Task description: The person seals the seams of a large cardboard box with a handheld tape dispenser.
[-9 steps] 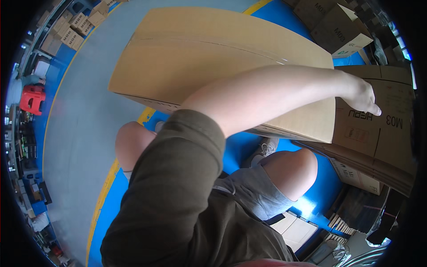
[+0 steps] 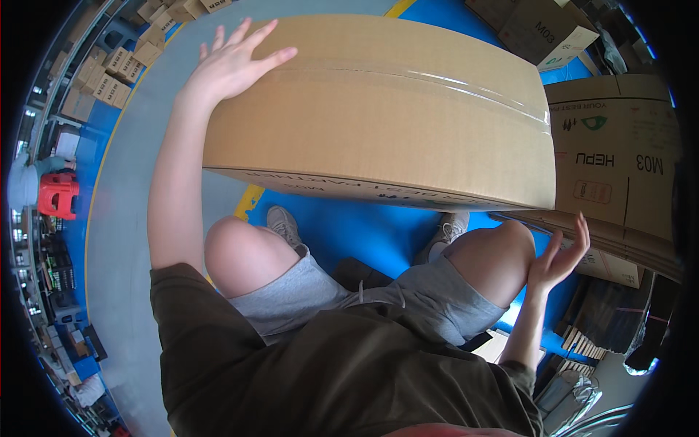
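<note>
A large brown cardboard box (image 2: 378, 124) lies in front of my knees, with its long side toward me. A shiny strip of clear tape (image 2: 466, 86) shows along the seam on its top, running to the right end. My left hand (image 2: 231, 67) is at the box's far left corner, fingers spread and nothing in them. Whether its palm presses on the cardboard I cannot tell. My right hand (image 2: 559, 261) is raised off the box's near right corner, by my right knee, with fingers apart and holding nothing.
Printed brown cartons (image 2: 611, 160) stand against the box's right end, and another carton (image 2: 542, 33) is behind them. Small boxes (image 2: 113, 73) are stacked at the far left, near a red stool (image 2: 58, 195). A yellow line (image 2: 250, 202) crosses the floor beneath the box.
My left arm, stretched rightward across the box before, has swung back to the left end. My right hand has come into view. The tape strip on top shows more plainly.
</note>
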A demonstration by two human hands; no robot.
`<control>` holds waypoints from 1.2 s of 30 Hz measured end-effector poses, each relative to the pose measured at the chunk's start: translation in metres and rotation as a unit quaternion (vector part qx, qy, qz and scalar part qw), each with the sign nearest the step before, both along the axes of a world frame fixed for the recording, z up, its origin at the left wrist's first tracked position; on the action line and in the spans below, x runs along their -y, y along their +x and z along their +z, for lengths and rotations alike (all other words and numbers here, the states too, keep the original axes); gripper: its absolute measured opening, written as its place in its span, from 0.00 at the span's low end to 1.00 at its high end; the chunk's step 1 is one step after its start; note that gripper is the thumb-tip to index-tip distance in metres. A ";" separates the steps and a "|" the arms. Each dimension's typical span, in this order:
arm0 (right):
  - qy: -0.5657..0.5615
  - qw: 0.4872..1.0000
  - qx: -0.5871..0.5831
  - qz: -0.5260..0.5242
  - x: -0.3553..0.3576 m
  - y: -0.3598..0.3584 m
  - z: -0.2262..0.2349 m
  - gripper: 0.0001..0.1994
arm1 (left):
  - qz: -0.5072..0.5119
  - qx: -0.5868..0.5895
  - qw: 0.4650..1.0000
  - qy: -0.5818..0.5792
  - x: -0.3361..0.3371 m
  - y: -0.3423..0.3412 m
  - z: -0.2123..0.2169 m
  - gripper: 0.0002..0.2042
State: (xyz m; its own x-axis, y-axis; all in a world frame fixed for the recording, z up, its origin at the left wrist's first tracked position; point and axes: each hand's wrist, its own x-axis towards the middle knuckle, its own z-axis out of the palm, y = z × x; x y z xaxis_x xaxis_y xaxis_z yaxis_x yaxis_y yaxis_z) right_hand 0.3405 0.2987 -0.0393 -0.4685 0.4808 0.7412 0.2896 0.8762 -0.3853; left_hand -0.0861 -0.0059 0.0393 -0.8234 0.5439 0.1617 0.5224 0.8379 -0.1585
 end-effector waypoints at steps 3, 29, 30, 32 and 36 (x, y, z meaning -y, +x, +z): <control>0.037 0.947 0.161 0.275 0.045 -0.118 0.070 0.30 | 0.100 0.108 0.983 0.109 0.048 -0.046 -0.054 0.42; -0.429 0.876 0.219 0.035 -0.149 -0.196 0.022 0.43 | 0.103 0.336 0.876 0.329 0.064 -0.054 -0.048 0.50; -0.563 0.808 0.144 0.100 -0.142 -0.193 0.031 0.41 | 0.103 0.328 0.879 0.331 0.063 -0.051 -0.045 0.50; -0.641 0.742 0.016 0.198 -0.165 -0.188 0.017 0.39 | 0.108 0.432 0.810 0.383 0.055 -0.047 -0.043 0.54; -0.683 0.677 -0.085 0.260 -0.154 -0.186 0.018 0.40 | 0.140 0.369 0.858 0.329 0.047 -0.048 -0.040 0.55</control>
